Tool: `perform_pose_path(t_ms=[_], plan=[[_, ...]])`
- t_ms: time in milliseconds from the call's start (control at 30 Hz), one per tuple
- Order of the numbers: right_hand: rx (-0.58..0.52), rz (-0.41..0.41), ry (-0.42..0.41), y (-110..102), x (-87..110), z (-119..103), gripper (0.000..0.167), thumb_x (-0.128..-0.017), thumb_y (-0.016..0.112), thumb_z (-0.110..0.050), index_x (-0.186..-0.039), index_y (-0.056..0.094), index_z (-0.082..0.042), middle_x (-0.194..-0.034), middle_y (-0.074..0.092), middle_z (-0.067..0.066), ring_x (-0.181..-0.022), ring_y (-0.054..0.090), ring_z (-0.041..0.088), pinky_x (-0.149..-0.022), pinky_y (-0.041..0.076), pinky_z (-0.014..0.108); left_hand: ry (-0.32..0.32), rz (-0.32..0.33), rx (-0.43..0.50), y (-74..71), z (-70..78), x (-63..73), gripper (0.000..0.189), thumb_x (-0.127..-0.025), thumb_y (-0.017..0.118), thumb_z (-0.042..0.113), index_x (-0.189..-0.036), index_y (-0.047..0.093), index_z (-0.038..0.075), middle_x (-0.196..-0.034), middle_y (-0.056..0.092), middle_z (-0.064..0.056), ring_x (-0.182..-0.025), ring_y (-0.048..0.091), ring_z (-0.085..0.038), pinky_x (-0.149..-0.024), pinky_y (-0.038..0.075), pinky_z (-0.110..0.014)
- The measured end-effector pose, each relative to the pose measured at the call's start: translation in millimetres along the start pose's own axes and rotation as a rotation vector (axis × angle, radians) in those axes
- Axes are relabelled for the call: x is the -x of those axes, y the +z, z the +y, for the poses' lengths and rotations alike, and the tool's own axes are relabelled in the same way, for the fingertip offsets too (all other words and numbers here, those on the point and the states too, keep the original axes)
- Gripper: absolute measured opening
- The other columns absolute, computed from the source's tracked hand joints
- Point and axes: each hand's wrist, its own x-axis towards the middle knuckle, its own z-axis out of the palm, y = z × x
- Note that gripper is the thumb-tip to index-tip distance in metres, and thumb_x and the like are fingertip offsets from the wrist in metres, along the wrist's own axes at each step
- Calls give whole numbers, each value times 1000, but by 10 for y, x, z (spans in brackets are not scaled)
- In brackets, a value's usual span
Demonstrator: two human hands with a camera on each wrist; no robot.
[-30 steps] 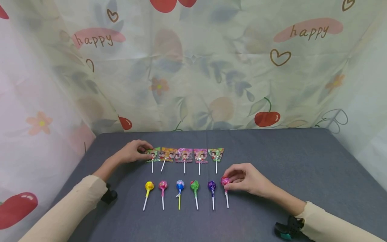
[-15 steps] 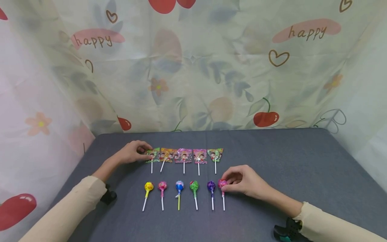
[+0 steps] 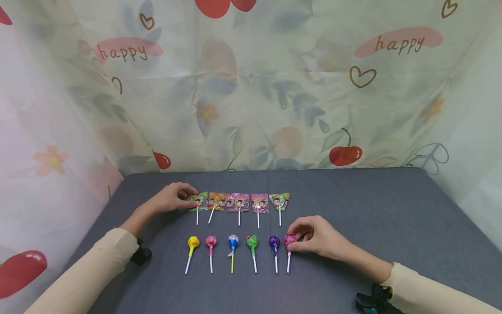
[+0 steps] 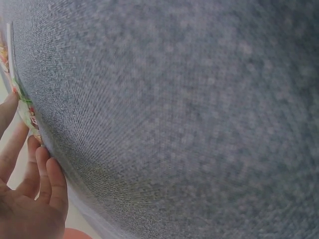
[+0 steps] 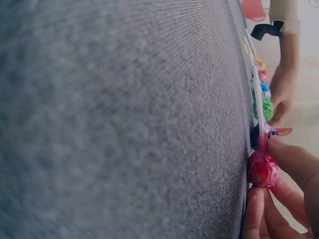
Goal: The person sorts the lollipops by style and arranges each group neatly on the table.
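In the head view my right hand pinches the head of a pink lollipop at the right end of the front row, its white stick pointing toward me. The right wrist view shows thumb and fingers around the pink wrapped ball, low at the cloth. At the back row's left end, my left hand holds the edge of a flat green-wrapped lollipop between thumb and fingers. Part of that wrapper is hidden by the fingertips. A purple lollipop lies just left of the pink one.
Green, blue, pink and yellow lollipops continue the front row leftward. Flat-wrapped orange, pink and green lollipops lie in the back row. A grey cloth covers the table; a patterned curtain hangs behind.
My right hand has slid the pink lollipop left, closer to the purple one, and its stick now tilts slightly. The left hand has stayed in place.
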Motion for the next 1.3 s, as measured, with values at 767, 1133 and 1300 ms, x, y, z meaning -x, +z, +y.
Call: perform_pose_path(t_ms=[767,1133,1300], plan=[[-47,-78,16,-82,-28,-31,20,-87,84,-13,-103,74,-8,-97,72,3,-88,67,23,-74,56,30,8,-3,15,-6,5,-1,40,-94,77,27,-124,69,2,-120,65,-15,-110,61,-35,-93,48,-53],[-41,-62,21,-142,-16,-21,26,-87,84,-16,-108,72,-6,-102,70,6,-93,66,25,-75,56,31,17,30,51,-11,27,34,47,-94,77,25,-130,64,-2,-125,62,-20,-113,61,-40,-94,48,-54],[-41,-1,-4,-276,98,6,29,-89,82,-15,-111,71,-1,-107,69,12,-96,67,25,-77,55,32,51,69,56,-68,32,162,48,-95,76,22,-131,60,-5,-125,61,-23,-110,63,-40,-90,50,-54]])
